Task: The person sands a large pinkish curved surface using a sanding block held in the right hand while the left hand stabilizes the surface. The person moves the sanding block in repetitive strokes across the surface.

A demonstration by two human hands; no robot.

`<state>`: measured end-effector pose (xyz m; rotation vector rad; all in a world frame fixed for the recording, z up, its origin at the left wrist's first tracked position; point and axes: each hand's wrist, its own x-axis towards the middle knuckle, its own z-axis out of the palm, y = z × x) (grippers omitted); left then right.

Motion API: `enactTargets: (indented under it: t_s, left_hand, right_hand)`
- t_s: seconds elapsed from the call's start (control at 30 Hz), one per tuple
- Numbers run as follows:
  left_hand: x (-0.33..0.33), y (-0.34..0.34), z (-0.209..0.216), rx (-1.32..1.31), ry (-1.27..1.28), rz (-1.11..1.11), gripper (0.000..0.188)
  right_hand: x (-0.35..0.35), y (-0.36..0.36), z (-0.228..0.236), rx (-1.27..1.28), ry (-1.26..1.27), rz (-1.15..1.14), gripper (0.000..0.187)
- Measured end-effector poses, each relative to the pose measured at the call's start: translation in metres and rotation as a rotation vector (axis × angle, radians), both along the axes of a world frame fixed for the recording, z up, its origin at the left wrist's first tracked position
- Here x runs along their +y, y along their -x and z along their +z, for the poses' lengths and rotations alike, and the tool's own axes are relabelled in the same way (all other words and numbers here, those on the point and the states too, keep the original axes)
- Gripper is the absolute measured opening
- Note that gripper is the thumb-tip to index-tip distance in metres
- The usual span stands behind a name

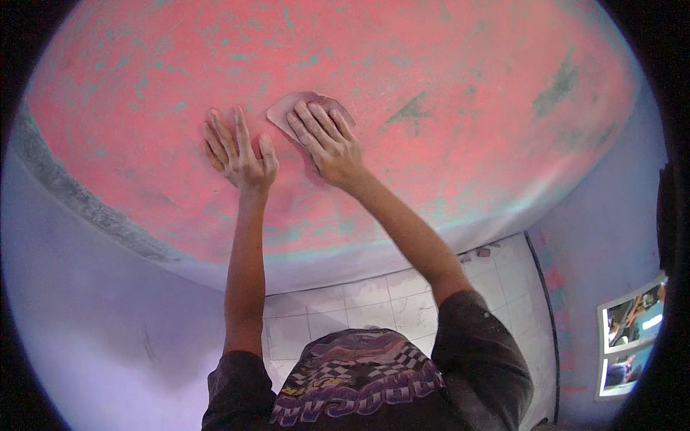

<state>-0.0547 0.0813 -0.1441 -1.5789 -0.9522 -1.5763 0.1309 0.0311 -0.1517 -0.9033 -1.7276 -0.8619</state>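
Observation:
My right hand (330, 147) presses a sheet of sandpaper (284, 115) flat against a pink wall (194, 65), its fingers laid close together over the sheet. The sandpaper is brownish pink and its left part sticks out past my fingertips. To the left, apart from the sheet, my left hand (241, 158) rests against the wall with its fingers spread and nothing in it. Teal specks and patches show through the worn pink paint, and a darker green patch (413, 108) lies right of my right hand. Both arms are stretched out ahead of me.
White floor tiles (366, 294) lie below the wall's foot. Small broken pieces (483, 252) sit by the wall at the right. A lavender side wall (108, 287) with a rough grey strip (93, 205) stands on the left. At the right is a white-framed window (602, 359).

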Motion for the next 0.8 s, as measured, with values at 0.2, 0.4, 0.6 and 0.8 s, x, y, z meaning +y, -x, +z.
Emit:
enactTargets:
  t_s: [0.2,0.4,0.6,0.8]
  left_hand:
    - [-0.003,0.003,0.0,0.014,-0.009,0.037,0.059]
    - [-0.006,-0.009,0.002,0.033,0.007,0.047,0.06]
    - [-0.011,-0.017,0.0,0.024,0.039,0.035,0.06]
    - [-0.01,-0.022,0.002,0.013,0.003,0.039,0.061]
  right_hand:
    - [-0.014,-0.115,0.034,0.1,-0.143,-0.126,0.053]
    - [0.004,-0.042,0.035,0.482,-0.279,-0.166,0.048]
    - [-0.012,-0.059,0.01,-0.135,0.061,0.004,0.059]
    - [-0.021,-0.142,0.055,0.594,-0.35,-0.269,0.052]
